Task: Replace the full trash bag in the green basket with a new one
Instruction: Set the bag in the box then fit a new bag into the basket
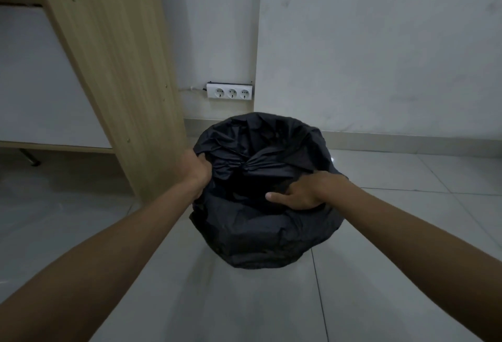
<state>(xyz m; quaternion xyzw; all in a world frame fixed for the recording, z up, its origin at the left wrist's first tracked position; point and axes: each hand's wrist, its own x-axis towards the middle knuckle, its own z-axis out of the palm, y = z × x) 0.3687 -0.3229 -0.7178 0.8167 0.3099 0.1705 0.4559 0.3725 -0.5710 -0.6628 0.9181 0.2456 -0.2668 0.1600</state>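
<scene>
1. A black bag (244,233) stands on the floor (380,273), close to the far edge of the floor where it meets the wall (380,42).
2. The bag is open at the top. Its plastic hangs down over the outside on all sides, so the basket under it cannot be seen.
3. Inside the opening, the plastic is pulled together into a tight bunch of folds (251,165) near the middle.
4. The left side of the bag is just beside a wooden desk panel (116,56), which rises from the floor and leans to the left in the view.
5. The left hand (199,170) is at the left rim of the bag. Its fingers are curled into the plastic and grasp the rim. The fingertips are hidden in the folds.
6. The right hand (298,195) is at the near right rim. Its thumb (274,196) lies straight along the outside of the rim and points to the left. The other fingers are bent over the rim into the opening, so this hand also grasps the plastic.
7. Both forearms are bare and reach forward from the near corners of the view. The two hands are apart, with the opening of the bag between them.
8. On the wall behind the bag, low above the floor, there is a white power strip (229,91) with three sockets. A thin cable (190,87) goes from it to the left, behind the panel.
9. The floor is made of large pale tiles with dark joints.
</scene>
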